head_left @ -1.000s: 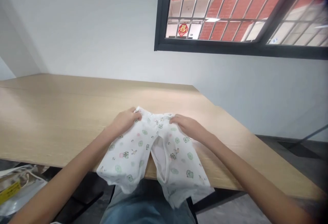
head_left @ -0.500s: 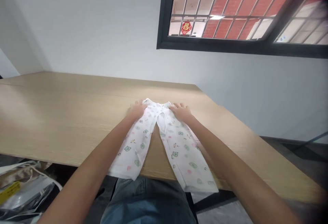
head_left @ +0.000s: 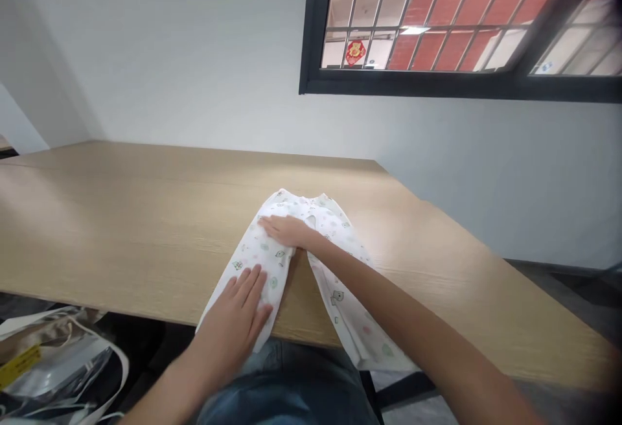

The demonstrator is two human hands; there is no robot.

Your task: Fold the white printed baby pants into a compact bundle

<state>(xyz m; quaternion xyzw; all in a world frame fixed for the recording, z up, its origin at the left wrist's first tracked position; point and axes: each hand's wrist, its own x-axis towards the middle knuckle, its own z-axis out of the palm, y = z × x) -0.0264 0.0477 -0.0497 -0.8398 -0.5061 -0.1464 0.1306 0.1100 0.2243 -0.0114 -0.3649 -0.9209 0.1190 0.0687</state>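
A pair of small white pants (head_left: pixel 340 295) with a green and pink animal print lies spread on the wooden table, waist at the far end. Both leg ends hang past the table's near edge. My left hand (head_left: pixel 238 305) lies over the lower part of the left leg, fingers stretched out and the thumb apart. Higher up on that same leg, my right hand (head_left: pixel 286 229) rests flat, its forearm crossing over the other leg. Neither hand grips the cloth.
The wooden table (head_left: pixel 146 218) reaches to a pale wall (head_left: pixel 194 56) with a barred window (head_left: pixel 418 23) at upper right. Below the table's left front edge sits a bag (head_left: pixel 63 360) with plastic-wrapped contents. My lap in jeans (head_left: pixel 291 386) is at the near edge.
Both hands have left the waist corners. My left hand has come down to the lower left leg, while my right hand has crossed leftward onto that leg's upper part.
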